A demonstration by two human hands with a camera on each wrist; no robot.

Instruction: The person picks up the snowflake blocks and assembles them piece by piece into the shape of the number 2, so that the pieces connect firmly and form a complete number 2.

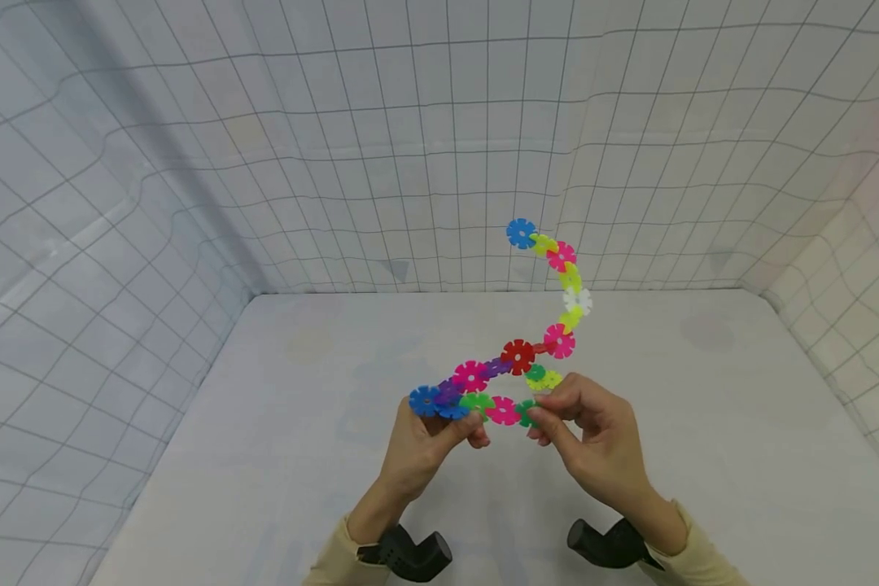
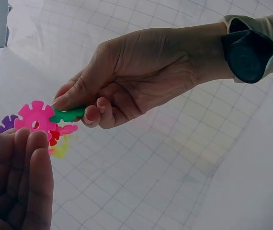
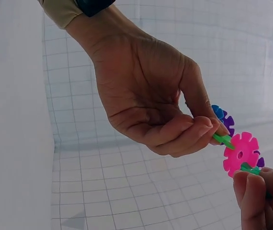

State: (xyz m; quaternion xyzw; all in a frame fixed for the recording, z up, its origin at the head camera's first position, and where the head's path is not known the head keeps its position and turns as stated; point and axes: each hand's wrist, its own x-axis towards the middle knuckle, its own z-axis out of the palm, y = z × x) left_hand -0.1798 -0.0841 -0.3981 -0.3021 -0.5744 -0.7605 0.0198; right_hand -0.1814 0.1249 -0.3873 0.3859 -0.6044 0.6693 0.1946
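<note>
A chain of slotted flower-shaped plastic discs [image 1: 471, 376] in several colours is held up before me. My left hand [image 1: 419, 456] pinches it at a light green disc [image 3: 223, 139], beside the blue discs [image 1: 425, 400] at its left end. My right hand [image 1: 601, 435] pinches a dark green disc [image 2: 68, 115] between thumb and index finger. Between the two hands is a pink disc [image 1: 502, 411], slotted into both green ones. Near my right fingertips show a yellow-green disc [image 1: 552, 380] and a green one [image 1: 535, 372], partly hidden.
From a red disc [image 1: 518, 356] the chain curves up and away past a white disc [image 1: 578, 301] to a blue disc [image 1: 521, 233] at its far end. Beneath lies a white surface [image 1: 322, 456], with grid-lined white walls [image 1: 483, 163] behind and at both sides. Each wrist carries a black device [image 1: 413, 557].
</note>
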